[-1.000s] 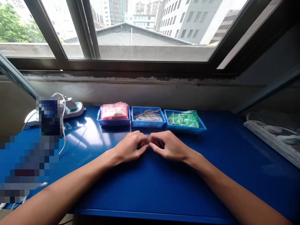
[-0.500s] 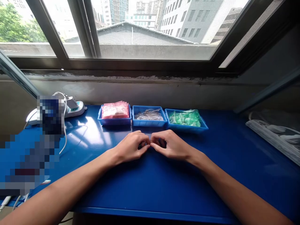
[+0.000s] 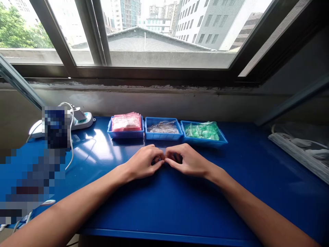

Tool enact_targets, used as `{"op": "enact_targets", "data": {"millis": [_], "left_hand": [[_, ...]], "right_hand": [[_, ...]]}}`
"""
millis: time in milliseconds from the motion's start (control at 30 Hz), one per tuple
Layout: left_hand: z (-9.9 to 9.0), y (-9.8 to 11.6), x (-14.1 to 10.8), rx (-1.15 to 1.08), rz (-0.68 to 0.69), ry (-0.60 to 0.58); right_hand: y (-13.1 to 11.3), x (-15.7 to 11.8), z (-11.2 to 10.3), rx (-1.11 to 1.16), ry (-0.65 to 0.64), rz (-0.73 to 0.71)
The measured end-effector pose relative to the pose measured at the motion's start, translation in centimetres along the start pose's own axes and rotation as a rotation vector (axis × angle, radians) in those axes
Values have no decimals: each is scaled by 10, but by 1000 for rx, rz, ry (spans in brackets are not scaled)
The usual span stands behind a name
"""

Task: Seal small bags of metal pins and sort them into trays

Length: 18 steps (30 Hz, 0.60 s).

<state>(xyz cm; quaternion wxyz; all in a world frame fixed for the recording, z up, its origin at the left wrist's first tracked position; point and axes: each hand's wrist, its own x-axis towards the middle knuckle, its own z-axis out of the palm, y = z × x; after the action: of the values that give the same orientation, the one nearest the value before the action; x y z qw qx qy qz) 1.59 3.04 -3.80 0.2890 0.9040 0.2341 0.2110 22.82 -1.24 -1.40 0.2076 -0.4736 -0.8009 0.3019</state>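
Together, left hand (image 3: 144,163), right hand (image 3: 185,160), blue trays (image 3: 162,136) just ahead, table edge (image 3: 164,232) behind

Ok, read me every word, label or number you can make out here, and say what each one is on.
No text is readable.
The pink packets in the left blue tray have printing too small and blurred to read.
The green packets show nothing legible.

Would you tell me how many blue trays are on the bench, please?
3, in a row: left tray with pink packets, middle tray with silvery pieces, right tray with green packets. None seems hidden.
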Motion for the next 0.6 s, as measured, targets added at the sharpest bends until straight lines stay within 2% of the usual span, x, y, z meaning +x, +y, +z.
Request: {"op": "enact_targets", "data": {"millis": [233, 333, 400, 533, 600], "left_hand": [[0, 0, 0, 11, -7, -8], [-2, 1, 0, 17, -7, -22], [-3, 2, 0, 20, -7, -33], [-4, 2, 1, 23, 3, -39], [-4, 2, 1, 25, 13, -36]], "right_hand": [[-2, -1, -1, -13, -10, -14], [-6, -3, -10, -28, 8, -43], [-8, -5, -23, -66, 102, -51], [-2, -8, -66, -224, 423, 37], [12, -7, -89, -354, 474, 123]]}}
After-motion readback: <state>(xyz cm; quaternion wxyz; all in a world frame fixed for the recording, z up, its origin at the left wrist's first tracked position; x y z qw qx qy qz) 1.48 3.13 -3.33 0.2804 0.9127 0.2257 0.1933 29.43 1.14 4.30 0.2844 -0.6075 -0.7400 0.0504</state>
